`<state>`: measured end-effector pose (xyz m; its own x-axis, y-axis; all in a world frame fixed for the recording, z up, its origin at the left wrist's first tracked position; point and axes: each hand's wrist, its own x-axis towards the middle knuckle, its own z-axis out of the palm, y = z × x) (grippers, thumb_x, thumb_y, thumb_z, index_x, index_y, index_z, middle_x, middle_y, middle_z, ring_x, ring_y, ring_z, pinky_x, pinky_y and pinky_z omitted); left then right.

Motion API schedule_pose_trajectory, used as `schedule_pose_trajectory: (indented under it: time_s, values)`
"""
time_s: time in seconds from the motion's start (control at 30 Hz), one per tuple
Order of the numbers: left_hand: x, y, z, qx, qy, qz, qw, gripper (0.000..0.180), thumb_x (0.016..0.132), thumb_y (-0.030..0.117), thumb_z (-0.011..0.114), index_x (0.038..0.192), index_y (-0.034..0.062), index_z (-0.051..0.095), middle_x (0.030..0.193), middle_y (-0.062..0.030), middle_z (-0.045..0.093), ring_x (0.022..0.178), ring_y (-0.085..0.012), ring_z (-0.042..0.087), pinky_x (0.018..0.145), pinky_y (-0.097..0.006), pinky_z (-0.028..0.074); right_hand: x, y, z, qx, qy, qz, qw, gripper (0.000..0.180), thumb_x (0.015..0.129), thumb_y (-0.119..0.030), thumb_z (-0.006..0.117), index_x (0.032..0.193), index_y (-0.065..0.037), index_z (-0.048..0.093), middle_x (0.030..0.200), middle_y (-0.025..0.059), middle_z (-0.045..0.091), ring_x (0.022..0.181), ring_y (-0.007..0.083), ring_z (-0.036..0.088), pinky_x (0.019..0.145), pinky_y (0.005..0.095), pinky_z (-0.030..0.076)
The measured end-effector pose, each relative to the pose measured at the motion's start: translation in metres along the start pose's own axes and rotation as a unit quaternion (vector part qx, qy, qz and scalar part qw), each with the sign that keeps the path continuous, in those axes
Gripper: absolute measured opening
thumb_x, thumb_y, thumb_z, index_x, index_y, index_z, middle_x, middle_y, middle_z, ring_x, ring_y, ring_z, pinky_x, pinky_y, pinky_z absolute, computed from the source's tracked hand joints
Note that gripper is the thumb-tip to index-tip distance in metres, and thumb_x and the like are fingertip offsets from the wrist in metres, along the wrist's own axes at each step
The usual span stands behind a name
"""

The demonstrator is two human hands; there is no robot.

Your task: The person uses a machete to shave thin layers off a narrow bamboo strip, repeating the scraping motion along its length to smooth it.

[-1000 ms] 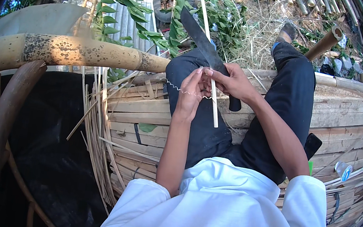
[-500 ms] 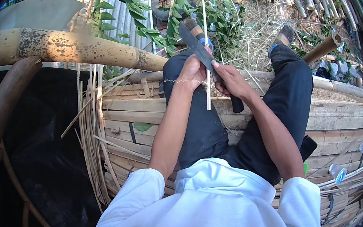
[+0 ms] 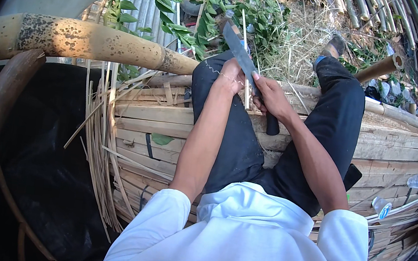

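Bamboo strip (image 3: 244, 56) — long axis near upright in our view, pointing away from us toward the greenery, lower end just below our hands. Our left hand (image 3: 231, 76) closes on it; our right hand (image 3: 270, 97) grips the knife (image 3: 244, 59) — blade slanting up-left against the strip, above both grips.

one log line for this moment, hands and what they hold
left hand: shut on bamboo strip | right hand: shut on knife, blade against strip | seat: bamboo platform
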<state>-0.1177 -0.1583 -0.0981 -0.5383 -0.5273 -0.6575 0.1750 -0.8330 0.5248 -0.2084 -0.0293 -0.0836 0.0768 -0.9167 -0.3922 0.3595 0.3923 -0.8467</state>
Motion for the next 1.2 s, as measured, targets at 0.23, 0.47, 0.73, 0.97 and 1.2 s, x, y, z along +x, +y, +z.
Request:
schedule_pose_trajectory:
  time_s: [0.23, 0.47, 0.73, 0.97, 1.2]
  values:
    - [0.022, -0.007, -0.034, -0.188, -0.067, -0.042, 0.979, 0.02, 0.092, 0.022, 0.048, 0.078, 0.0089, 0.046, 0.065, -0.002, 0.044, 0.051, -0.0119, 0.039, 0.047, -0.025, 0.035, 0.007, 0.006, 0.01, 0.008, 0.026, 0.019, 0.999, 0.049, 0.097, -0.049, 0.038, 0.076, -0.006, 0.049, 0.05, 0.0007, 0.047, 0.035, 0.008, 0.04, 0.033, 0.023, 0.034]
    - [0.025, -0.015, -0.036, -0.209, -0.076, -0.025, 0.975, 0.021, 0.094, 0.024, 0.051, 0.081, 0.0082, 0.046, 0.071, -0.0019, 0.043, 0.058, -0.0122, 0.042, 0.049, -0.025, 0.038, 0.006, 0.0, 0.008, 0.017, 0.006, 0.039, 0.999, 0.048, 0.099, -0.047, 0.037, 0.075, -0.007, 0.05, 0.048, 0.0007, 0.046, 0.034, 0.0075, 0.04, 0.032, 0.0218, 0.034]
    - [0.029, -0.012, -0.027, -0.159, -0.012, -0.055, 0.986, 0.023, 0.097, 0.023, 0.044, 0.079, 0.0091, 0.042, 0.067, -0.0008, 0.041, 0.051, -0.0099, 0.038, 0.042, -0.023, 0.033, 0.005, -0.001, 0.01, 0.015, -0.014, 0.032, 0.999, 0.048, 0.098, -0.048, 0.039, 0.074, -0.007, 0.049, 0.047, 0.0013, 0.044, 0.033, 0.0088, 0.038, 0.033, 0.0221, 0.033]
    - [0.033, -0.016, -0.036, -0.264, -0.039, -0.1, 0.958, 0.024, 0.091, 0.029, 0.05, 0.074, 0.0122, 0.046, 0.062, -0.0027, 0.044, 0.046, -0.0142, 0.038, 0.039, -0.028, 0.033, 0.007, -0.001, 0.011, -0.01, 0.027, 0.043, 0.999, 0.048, 0.098, -0.048, 0.039, 0.076, -0.007, 0.05, 0.047, 0.0015, 0.045, 0.032, 0.0084, 0.039, 0.032, 0.0219, 0.034]
    - [0.032, -0.011, -0.026, -0.21, 0.014, -0.109, 0.971, 0.026, 0.099, 0.031, 0.039, 0.08, 0.0121, 0.041, 0.062, -0.0002, 0.038, 0.045, -0.0111, 0.033, 0.038, -0.024, 0.03, 0.004, -0.009, 0.012, 0.002, 0.0, 0.065, 0.998, 0.049, 0.097, -0.047, 0.04, 0.071, -0.007, 0.049, 0.046, 0.0018, 0.045, 0.033, 0.0087, 0.04, 0.031, 0.0226, 0.034]
